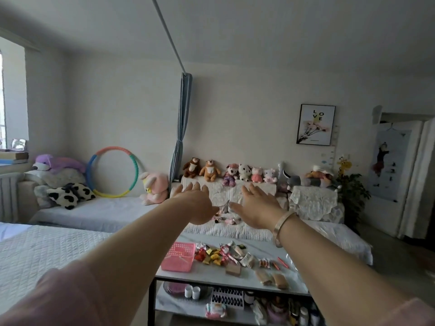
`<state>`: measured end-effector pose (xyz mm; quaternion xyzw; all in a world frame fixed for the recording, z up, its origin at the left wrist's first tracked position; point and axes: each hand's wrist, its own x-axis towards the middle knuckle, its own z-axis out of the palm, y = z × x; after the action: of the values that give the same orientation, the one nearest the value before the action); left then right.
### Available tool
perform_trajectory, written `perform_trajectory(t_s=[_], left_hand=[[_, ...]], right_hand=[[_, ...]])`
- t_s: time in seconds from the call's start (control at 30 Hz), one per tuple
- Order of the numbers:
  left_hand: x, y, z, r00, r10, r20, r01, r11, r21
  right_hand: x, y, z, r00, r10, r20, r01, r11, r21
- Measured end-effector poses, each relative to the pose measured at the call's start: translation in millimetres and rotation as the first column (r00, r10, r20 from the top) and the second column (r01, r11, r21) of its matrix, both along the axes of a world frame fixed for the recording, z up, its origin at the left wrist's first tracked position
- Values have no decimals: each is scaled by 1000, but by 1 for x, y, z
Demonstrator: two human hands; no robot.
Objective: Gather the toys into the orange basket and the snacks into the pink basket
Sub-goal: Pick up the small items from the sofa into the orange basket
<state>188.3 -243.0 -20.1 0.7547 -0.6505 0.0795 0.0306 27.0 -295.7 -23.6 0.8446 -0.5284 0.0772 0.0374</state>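
left hand: my left hand is stretched out in front of me, fingers straight and spread, holding nothing. It hangs in the air above and beyond the coffee table, toward the sofa.
right hand: same deal, my right hand is out flat with fingers apart and nothing in it, just right of the left one, a gap between them. There's a bangle on that wrist.
coffee table: the white-topped coffee table sits right below my arms, and I'm using it as my anchor for everything else.
pink basket: the pink basket is on the table's left end, tipped on its side as far as I can tell.
snacks: a heap of wrapped snacks lies on the tabletop just right of the basket, spreading toward the table's right end.
toys: a row of plush toys sits along the sofa back, behind the table. A few small bits lie on the sofa seat between my hands, too blurry to call.
orange basket: can't spot it anywhere from here.
lower shelf: jars and packets on the shelf under the tabletop.
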Motion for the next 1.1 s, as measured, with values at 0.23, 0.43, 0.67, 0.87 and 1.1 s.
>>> perform_trajectory(t_s=[0.23, 0.43, 0.67, 0.87, 1.1], left_hand=[[62, -75, -14, 1000, 11, -21, -11, 1000, 24], [111, -143, -22, 999, 45, 0, -45, 998, 49], [172, -227, -13, 997, 72, -5, -71, 996, 54], [245, -296, -27, 989, 148, -15, -147, 987, 61], [335, -370, -42, 995, 99, -20, -98, 993, 70]], right_hand=[[64, -77, -14, 1000, 21, -17, -21, 999, 30], [122, -159, -25, 998, 68, -13, -67, 997, 36], [188, -264, -21, 994, 107, -24, -106, 993, 55], [255, -330, -31, 989, 141, -35, -137, 986, 93], [347, -405, -51, 991, 124, -54, -118, 988, 95]])
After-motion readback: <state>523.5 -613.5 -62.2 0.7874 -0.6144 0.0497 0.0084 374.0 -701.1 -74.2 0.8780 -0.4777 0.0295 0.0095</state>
